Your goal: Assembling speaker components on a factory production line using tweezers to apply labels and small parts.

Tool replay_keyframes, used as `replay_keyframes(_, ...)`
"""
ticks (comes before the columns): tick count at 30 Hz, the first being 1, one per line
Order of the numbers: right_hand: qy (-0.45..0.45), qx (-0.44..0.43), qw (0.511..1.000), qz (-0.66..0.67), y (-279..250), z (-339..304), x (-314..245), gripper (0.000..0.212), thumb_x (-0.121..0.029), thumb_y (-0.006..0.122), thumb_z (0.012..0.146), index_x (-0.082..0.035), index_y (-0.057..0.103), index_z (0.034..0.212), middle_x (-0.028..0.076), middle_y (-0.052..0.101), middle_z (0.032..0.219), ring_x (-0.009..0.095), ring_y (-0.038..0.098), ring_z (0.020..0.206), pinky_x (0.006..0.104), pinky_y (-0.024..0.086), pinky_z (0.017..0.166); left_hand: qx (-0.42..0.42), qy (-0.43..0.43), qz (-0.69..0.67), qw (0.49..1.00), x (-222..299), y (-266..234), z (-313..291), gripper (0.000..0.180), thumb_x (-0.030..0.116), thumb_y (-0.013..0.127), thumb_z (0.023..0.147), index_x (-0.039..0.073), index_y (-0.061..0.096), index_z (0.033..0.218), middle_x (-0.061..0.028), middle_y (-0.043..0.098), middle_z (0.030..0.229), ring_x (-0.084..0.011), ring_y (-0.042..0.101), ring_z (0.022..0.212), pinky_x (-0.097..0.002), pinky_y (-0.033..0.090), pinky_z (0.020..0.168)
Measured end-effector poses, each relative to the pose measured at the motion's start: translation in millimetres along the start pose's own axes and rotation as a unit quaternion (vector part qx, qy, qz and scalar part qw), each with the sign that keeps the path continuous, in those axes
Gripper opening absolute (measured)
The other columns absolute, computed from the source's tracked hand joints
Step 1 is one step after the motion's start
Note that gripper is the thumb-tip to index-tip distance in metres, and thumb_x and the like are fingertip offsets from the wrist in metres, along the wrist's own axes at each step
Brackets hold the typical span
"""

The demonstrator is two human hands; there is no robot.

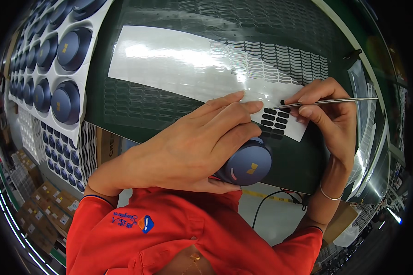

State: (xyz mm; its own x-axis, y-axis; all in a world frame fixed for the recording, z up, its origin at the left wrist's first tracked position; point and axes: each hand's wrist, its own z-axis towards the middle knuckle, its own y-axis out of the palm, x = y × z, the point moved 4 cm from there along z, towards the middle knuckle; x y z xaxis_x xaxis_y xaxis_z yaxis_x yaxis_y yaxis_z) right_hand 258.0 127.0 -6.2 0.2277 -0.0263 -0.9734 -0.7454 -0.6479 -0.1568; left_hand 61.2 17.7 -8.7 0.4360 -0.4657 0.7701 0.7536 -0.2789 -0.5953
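Note:
My left hand is wrapped round a round blue housing that looks like a headphone ear cup, with a gold mark on its face. Its index finger reaches forward over a white backing sheet. In a pinch, my right hand holds a pair of slim metal tweezers. Their tips lie beside rows of small black oblong stickers at the sheet's right end. One small black piece sits close to the right fingertips. Whether the tips grip a sticker is too small to tell.
White moulded trays with many blue housings stand at the left, and a lower tray holds smaller ones. Clear film with curved cut-outs lies on the dark green table. Plastic bags line the right edge.

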Motion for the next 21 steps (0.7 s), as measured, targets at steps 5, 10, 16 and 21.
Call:
replay_keyframes(5,-0.042,0.005,0.999,0.025,-1,0,1,0.013,-0.004,0.069,0.083,-0.001,0.057,0.088,0.018,0.066,0.088,0.014,0.059,0.069,0.0232,0.050,0.064,-0.008,-0.010,0.002,1.000,1,-1,0,0.071,0.028,0.086,0.061,-0.001,0.053,0.117,-0.0198,0.052,0.127,-0.0361,0.055,0.116,-0.0503,0.040,0.107)
replay_keyframes(10,-0.110,-0.002,0.991,0.074,-10,-3,-8,0.015,-0.006,0.069,0.083,-0.002,0.056,0.088,0.019,0.066,0.086,0.016,0.058,0.070,0.0258,0.050,0.066,-0.026,-0.021,-0.036,0.999,0,-6,-2,0.073,0.028,0.087,0.062,0.000,0.052,0.119,-0.0186,0.052,0.125,-0.0337,0.053,0.117,-0.0504,0.035,0.111)
replay_keyframes(16,-0.188,0.124,0.971,0.085,5,-18,-41,0.023,-0.017,0.068,0.088,-0.004,0.050,0.095,0.021,0.065,0.087,0.018,0.060,0.069,0.0277,0.052,0.065,0.077,-0.036,-0.207,0.975,-15,-47,-10,0.099,0.057,0.084,0.055,-0.005,0.053,0.126,-0.0172,0.058,0.121,-0.0288,0.054,0.114,-0.0387,0.042,0.096)
replay_keyframes(21,-0.201,0.242,0.947,0.064,57,-33,-90,0.020,-0.010,0.061,0.091,0.001,0.045,0.099,0.022,0.059,0.088,0.025,0.066,0.073,0.0327,0.061,0.065,0.208,-0.126,-0.551,0.798,-25,-56,-8,0.121,0.089,0.042,0.070,-0.005,0.026,0.145,-0.0298,0.048,0.130,-0.0391,0.054,0.116,-0.0443,0.043,0.097)
